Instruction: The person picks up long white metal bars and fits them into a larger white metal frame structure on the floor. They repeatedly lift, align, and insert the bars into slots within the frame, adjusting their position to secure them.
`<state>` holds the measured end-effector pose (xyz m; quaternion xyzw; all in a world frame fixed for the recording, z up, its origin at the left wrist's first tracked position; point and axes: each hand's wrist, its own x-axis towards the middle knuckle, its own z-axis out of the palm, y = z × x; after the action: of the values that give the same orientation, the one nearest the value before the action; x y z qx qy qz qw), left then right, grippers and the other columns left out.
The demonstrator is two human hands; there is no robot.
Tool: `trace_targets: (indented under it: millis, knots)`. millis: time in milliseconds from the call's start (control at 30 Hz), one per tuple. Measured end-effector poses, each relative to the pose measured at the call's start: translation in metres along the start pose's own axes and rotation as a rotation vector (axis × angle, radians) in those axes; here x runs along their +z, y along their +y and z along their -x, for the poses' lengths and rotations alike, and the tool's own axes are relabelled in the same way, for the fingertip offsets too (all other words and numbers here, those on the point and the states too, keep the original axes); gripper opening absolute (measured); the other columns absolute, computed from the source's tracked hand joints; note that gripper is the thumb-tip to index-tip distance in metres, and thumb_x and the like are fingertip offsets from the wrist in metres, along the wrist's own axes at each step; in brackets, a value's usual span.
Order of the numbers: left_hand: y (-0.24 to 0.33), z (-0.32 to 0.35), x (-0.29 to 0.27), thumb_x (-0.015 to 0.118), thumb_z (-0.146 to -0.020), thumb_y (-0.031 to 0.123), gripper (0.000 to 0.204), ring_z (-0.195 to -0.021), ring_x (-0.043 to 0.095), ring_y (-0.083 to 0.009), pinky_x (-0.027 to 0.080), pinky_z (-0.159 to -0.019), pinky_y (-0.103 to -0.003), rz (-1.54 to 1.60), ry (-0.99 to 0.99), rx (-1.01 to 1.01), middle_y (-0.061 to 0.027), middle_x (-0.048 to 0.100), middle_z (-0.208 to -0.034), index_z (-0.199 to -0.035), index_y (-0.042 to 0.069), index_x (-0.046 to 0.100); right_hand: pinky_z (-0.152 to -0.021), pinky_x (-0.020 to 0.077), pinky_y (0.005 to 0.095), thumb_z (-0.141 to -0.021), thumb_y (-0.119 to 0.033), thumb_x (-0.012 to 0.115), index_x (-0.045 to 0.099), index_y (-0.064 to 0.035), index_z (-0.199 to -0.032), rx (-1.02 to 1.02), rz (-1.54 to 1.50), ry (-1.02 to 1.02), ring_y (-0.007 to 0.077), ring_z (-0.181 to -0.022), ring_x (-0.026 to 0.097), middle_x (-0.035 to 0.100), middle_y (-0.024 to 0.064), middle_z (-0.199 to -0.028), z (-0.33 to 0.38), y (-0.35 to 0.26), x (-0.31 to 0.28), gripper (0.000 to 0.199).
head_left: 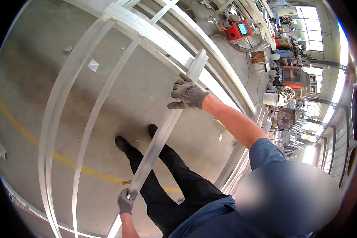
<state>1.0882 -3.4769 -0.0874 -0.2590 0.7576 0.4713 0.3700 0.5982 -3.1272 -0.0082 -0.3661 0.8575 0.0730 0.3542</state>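
A long, pale metal bar [156,144] with grooves along it slants across the view in front of my legs. Its far end lies over a white beam [162,41] of a large frame. My right hand [188,93], in a grey work glove, grips the bar near that end, with the fingers spread over its top. Lower down, my left hand [127,201], gloved too, is closed on the bar's near part, where the thumb shows on top. The fingers under the bar are hidden at both hands.
Curved by the lens, two long rails [51,119] [93,111] run down the left from the white beam. My shoes [123,143] stand on the concrete floor, near a yellow line [63,158]. Off to the right are a red machine with a screen [240,29], a white bucket [270,98] and a fan [285,119].
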Motion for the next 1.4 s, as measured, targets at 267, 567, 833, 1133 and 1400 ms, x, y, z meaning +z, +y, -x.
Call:
trace_targets:
  millis: [267, 567, 833, 1133, 1400]
  knots:
    - [-0.079, 0.035, -0.076, 0.082, -0.079, 0.019, 0.034, -0.084, 0.066, -0.0334, 0.053, -0.078, -0.044, -0.063, 0.238, 0.025, -0.0166, 0.068, -0.090, -0.102, -0.001, 0.066, -0.114, 0.0394, 0.0516, -0.085, -0.067, 0.065, 0.072, -0.0120, -0.066, -0.198, -0.022, 0.299, 0.0296, -0.090, 0.065, 0.067, 0.0053, -0.074, -0.061, -0.090, 0.004, 0.058]
    - [-0.138, 0.002, -0.083, 0.082, -0.081, 0.019, 0.029, -0.072, 0.060, -0.0328, 0.050, -0.068, -0.045, -0.174, 0.299, -0.239, -0.0161, 0.063, -0.083, -0.088, 0.000, 0.061, -0.111, 0.0383, 0.0477, -0.097, -0.061, 0.053, 0.071, -0.0120, -0.065, -0.225, -0.015, 0.234, 0.0300, -0.087, 0.063, 0.068, 0.0079, -0.071, -0.102, -0.114, 0.016, 0.061]
    - [-0.126, -0.002, -0.074, 0.083, -0.082, 0.024, 0.034, -0.081, 0.061, -0.0371, 0.050, -0.076, -0.048, -0.179, 0.334, -0.231, -0.0170, 0.064, -0.086, -0.094, 0.000, 0.063, -0.117, 0.0349, 0.0501, -0.096, -0.063, 0.053, 0.070, -0.0123, -0.065, -0.209, -0.018, 0.306, 0.0299, -0.091, 0.064, 0.069, 0.0075, -0.073, -0.109, -0.104, 0.023, 0.062]
    - [-0.125, -0.004, -0.072, 0.084, -0.081, 0.025, 0.035, -0.086, 0.063, -0.0376, 0.051, -0.078, -0.048, -0.275, 0.307, -0.223, -0.0157, 0.065, -0.091, -0.099, 0.002, 0.065, -0.113, 0.0411, 0.0494, -0.087, -0.062, 0.063, 0.069, -0.0139, -0.062, -0.219, -0.015, 0.418, 0.0277, -0.087, 0.066, 0.067, 0.0052, -0.068, -0.110, -0.100, 0.033, 0.055]
    - [-0.099, -0.017, -0.079, 0.085, -0.080, 0.024, 0.035, -0.086, 0.064, -0.0379, 0.051, -0.078, -0.048, -0.295, 0.362, -0.146, -0.0157, 0.068, -0.090, -0.100, 0.002, 0.067, -0.114, 0.0403, 0.0492, -0.091, -0.059, 0.061, 0.072, -0.0135, -0.068, -0.199, 0.048, 0.340, 0.0280, -0.087, 0.065, 0.068, 0.0054, -0.073, -0.115, -0.081, 0.021, 0.052]
